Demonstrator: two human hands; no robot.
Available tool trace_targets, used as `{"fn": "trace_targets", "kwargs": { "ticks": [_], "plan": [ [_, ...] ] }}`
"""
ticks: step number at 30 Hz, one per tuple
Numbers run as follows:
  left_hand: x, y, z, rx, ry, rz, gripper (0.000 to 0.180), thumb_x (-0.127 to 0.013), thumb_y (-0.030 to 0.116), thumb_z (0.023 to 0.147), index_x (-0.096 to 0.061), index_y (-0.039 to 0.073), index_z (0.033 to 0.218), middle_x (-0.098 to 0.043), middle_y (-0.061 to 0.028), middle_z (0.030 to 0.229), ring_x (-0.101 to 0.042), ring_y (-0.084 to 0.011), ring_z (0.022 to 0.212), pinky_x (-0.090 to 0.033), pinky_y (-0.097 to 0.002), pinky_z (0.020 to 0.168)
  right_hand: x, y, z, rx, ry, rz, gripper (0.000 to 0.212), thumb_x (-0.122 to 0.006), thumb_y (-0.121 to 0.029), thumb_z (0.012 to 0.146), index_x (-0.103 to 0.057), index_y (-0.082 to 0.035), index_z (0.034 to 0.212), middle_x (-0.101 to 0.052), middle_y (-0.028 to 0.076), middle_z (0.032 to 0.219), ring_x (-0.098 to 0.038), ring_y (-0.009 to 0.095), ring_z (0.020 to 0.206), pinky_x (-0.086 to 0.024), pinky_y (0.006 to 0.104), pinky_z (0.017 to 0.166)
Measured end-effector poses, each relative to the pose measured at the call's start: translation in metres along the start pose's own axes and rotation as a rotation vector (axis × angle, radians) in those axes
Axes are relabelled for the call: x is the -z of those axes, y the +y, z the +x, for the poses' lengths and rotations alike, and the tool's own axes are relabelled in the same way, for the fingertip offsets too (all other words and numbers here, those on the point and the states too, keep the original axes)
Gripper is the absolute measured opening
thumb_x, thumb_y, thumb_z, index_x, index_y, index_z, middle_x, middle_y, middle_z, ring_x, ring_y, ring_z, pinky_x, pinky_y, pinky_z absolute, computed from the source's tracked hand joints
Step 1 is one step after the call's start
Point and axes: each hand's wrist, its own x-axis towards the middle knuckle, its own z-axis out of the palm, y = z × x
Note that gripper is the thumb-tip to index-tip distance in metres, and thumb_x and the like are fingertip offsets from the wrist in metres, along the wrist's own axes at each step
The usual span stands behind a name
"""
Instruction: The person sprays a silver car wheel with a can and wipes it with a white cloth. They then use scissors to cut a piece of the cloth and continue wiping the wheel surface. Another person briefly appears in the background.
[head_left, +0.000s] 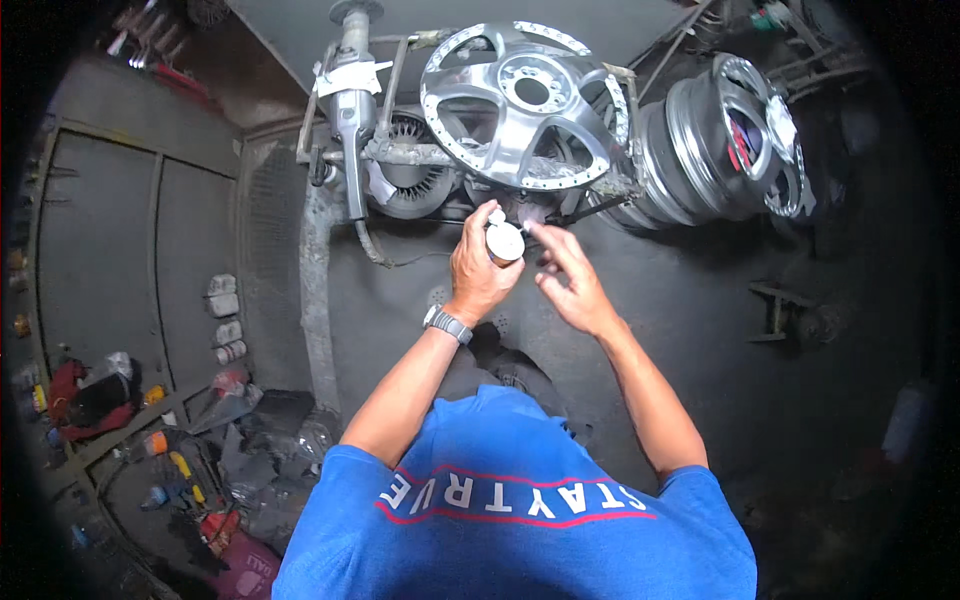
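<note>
My left hand (482,265), with a grey watch on the wrist, is wrapped round a small round container with a white top (505,243). A small white piece (497,216) shows at the tip of its index finger; I cannot tell what it is. Close on the right, my right hand (572,283) has its fingers stretched out and apart, its index fingertip near the container. A pale blur lies just beyond that fingertip. Ahead of both hands, a silver spoked wheel rim (512,165) lies face up on a metal frame (415,153).
A grinder-like power tool (350,120) with a cord hangs on the frame's left. More wheel rims (690,140) lie at the right. A metal bracket (775,310) is on the floor. Bags and bottles (240,440) clutter the lower left, by several white containers (223,297).
</note>
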Motion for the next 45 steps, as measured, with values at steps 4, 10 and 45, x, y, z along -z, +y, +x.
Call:
{"fn": "trace_targets", "kwargs": {
  "ticks": [4,10,45],
  "plan": [
    [-0.007,-0.035,0.004,0.078,0.098,-0.004,0.093,-0.091,0.010,0.081,-0.044,0.008,0.161,-0.065,-0.0202,0.151,-0.069,-0.0387,0.134,-0.056,-0.0475,0.111,0.019,0.055,0.064,0.170,0.071,-0.341,0.070,-0.070,-0.006,0.096,-0.058,-0.013,0.164,-0.057,0.016,0.155,-0.060,0.028,0.131,-0.052,0.0420,0.111],
    [-0.002,-0.058,-0.023,0.212,0.172,-0.064,0.093,-0.086,0.006,0.079,-0.043,0.007,0.161,-0.064,-0.0219,0.150,-0.066,-0.0428,0.136,-0.054,-0.0512,0.114,0.030,0.083,0.144,0.412,0.092,-1.006,0.059,-0.070,-0.039,0.105,-0.061,-0.027,0.161,-0.049,0.018,0.165,-0.042,0.042,0.155,-0.030,0.0666,0.123],
    [-0.070,-0.043,-0.105,0.336,0.492,0.131,0.094,-0.089,-0.003,0.083,-0.037,-0.003,0.161,-0.059,-0.0266,0.154,-0.063,-0.0362,0.138,-0.052,-0.0453,0.115,0.071,0.122,0.173,0.706,-0.172,-1.196,0.052,-0.067,-0.056,0.106,-0.063,-0.046,0.157,-0.041,0.010,0.175,-0.030,0.037,0.164,-0.009,0.0839,0.125]
  ]
}}
